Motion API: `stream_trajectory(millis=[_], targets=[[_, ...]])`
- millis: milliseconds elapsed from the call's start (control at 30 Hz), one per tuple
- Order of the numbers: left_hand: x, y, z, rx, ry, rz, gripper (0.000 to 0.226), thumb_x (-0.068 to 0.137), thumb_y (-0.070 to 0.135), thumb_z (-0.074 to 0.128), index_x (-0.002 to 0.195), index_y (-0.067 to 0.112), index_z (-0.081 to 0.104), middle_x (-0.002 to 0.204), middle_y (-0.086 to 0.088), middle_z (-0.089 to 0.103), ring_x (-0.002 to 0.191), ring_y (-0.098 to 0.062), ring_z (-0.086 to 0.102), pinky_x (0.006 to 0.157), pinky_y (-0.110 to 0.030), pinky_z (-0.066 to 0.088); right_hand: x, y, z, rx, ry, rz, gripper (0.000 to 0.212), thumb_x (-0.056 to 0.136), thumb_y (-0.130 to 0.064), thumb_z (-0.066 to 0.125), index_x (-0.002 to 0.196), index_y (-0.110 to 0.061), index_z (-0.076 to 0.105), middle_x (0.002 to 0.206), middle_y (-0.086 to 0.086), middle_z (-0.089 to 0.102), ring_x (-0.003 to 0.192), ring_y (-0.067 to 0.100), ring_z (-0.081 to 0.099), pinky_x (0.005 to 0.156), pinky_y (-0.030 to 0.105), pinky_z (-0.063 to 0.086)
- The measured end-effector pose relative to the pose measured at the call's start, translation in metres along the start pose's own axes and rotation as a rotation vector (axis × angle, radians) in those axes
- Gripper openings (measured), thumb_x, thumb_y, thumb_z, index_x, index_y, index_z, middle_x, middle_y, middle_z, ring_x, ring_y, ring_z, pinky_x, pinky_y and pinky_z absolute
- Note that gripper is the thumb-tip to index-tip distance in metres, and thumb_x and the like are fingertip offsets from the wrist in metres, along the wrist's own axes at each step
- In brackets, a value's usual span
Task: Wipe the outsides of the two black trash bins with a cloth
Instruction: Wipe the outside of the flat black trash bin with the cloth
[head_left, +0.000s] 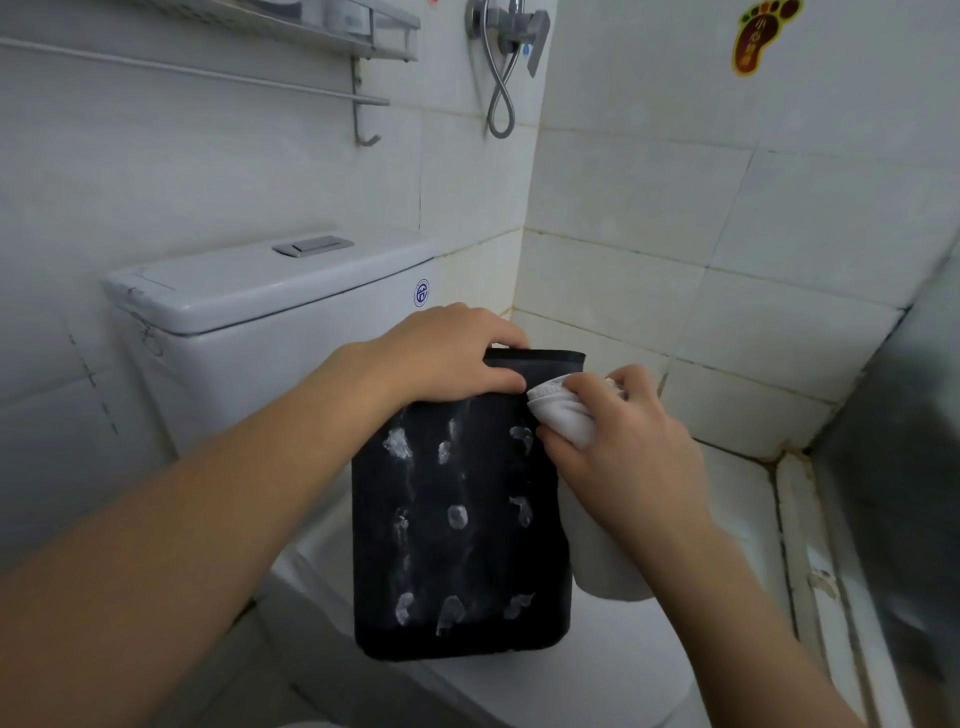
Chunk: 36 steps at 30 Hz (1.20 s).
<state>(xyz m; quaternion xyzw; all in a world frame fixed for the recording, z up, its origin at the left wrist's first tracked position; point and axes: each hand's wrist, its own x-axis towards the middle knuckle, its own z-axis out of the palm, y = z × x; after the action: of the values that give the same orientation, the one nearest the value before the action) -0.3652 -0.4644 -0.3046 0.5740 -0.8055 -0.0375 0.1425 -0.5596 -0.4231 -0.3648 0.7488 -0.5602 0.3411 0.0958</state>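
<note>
Black trash bin (457, 519) gripped at rim by left hand (447, 353), right hand (623, 441) clutching white cloth (561, 410) — far side hidden.

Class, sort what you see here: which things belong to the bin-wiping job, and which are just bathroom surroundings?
Part of the job:
black trash bin, smeared with white marks
white cloth
left hand, gripping the bin's rim
right hand, holding the cloth

Just there:
toilet tank
shower hose
wall shelf
footprint sticker
</note>
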Motion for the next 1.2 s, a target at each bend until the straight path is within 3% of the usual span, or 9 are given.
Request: stream_trajectory(millis=[100,167,300,433,567,767,867,1000,1200], targets=[[-0.001,-0.006,0.003,0.008,0.016,-0.034,0.030,0.087,0.053,0.062,0.115,0.043,0.062,0.109,0.013,0.067,0.101,-0.016,0.059,0.090,-0.040,0.049,-0.001,-0.001,0.008,-0.011,-0.017,-0.022,0.033,0.077,-0.052,0.068,0.101,-0.031,0.061,0.101,-0.001,0.048,0.068,0.028,0.055,0.053,0.027,0.031],[-0.002,-0.007,0.004,0.012,0.017,-0.043,0.032,0.087,0.051,0.062,0.118,0.045,0.061,0.112,0.015,0.066,0.103,-0.016,0.058,0.091,-0.039,0.048,-0.003,-0.003,0.007,-0.022,-0.066,-0.010,0.037,0.080,-0.055,0.059,0.108,-0.032,0.053,0.103,-0.004,0.040,0.071,0.023,0.044,0.056,0.029,0.031],[-0.003,-0.003,0.005,-0.017,0.022,-0.040,0.034,0.084,0.047,0.064,0.117,0.048,0.060,0.110,0.018,0.067,0.103,-0.014,0.059,0.091,-0.040,0.048,-0.004,0.000,0.005,0.036,-0.128,0.008,0.042,0.081,-0.048,0.047,0.115,-0.027,0.040,0.103,-0.008,0.030,0.076,0.021,0.040,0.059,0.033,0.031],[-0.004,-0.004,0.006,-0.009,0.038,-0.065,0.034,0.084,0.048,0.064,0.118,0.049,0.060,0.112,0.018,0.066,0.104,-0.015,0.059,0.091,-0.039,0.048,-0.008,0.007,0.014,0.135,-0.105,-0.046,0.043,0.084,-0.044,0.061,0.121,-0.026,0.052,0.119,-0.003,0.044,0.096,0.024,0.055,0.065,0.029,0.038],[-0.005,-0.002,0.004,-0.018,0.042,-0.064,0.034,0.085,0.047,0.064,0.119,0.049,0.060,0.115,0.019,0.065,0.107,-0.013,0.057,0.092,-0.038,0.047,-0.010,0.013,0.016,0.407,-0.098,0.066,0.044,0.077,-0.041,0.077,0.119,-0.041,0.063,0.125,-0.003,0.049,0.111,0.015,0.051,0.085,0.022,0.036],[-0.010,0.002,0.004,-0.019,0.045,-0.068,0.035,0.085,0.047,0.064,0.120,0.049,0.060,0.115,0.017,0.065,0.106,-0.013,0.058,0.092,-0.038,0.047,-0.014,0.004,0.018,0.282,-0.170,0.077,0.055,0.080,-0.058,0.063,0.130,-0.048,0.042,0.115,-0.008,0.038,0.087,0.013,0.047,0.074,0.027,0.037],[-0.011,0.002,0.003,-0.007,0.048,-0.085,0.037,0.086,0.048,0.064,0.122,0.050,0.059,0.118,0.017,0.064,0.107,-0.014,0.057,0.091,-0.035,0.046,-0.013,0.005,0.020,0.289,-0.126,0.083,0.047,0.083,-0.051,0.064,0.126,-0.049,0.046,0.115,-0.007,0.045,0.088,0.020,0.057,0.071,0.028,0.040],[-0.010,0.003,0.004,0.009,0.056,-0.102,0.041,0.086,0.050,0.064,0.127,0.050,0.057,0.125,0.014,0.063,0.113,-0.016,0.056,0.093,-0.036,0.045,-0.013,0.006,0.019,0.272,-0.066,0.046,0.036,0.083,-0.046,0.066,0.116,-0.048,0.054,0.103,-0.010,0.050,0.084,0.017,0.059,0.067,0.028,0.042],[-0.012,0.003,0.004,0.021,0.064,-0.105,0.043,0.087,0.051,0.063,0.129,0.051,0.055,0.127,0.014,0.062,0.115,-0.016,0.055,0.095,-0.035,0.044,-0.012,0.004,0.009,0.338,-0.072,0.035,0.039,0.079,-0.047,0.069,0.114,-0.048,0.051,0.099,-0.013,0.053,0.086,0.011,0.055,0.069,0.028,0.042]])
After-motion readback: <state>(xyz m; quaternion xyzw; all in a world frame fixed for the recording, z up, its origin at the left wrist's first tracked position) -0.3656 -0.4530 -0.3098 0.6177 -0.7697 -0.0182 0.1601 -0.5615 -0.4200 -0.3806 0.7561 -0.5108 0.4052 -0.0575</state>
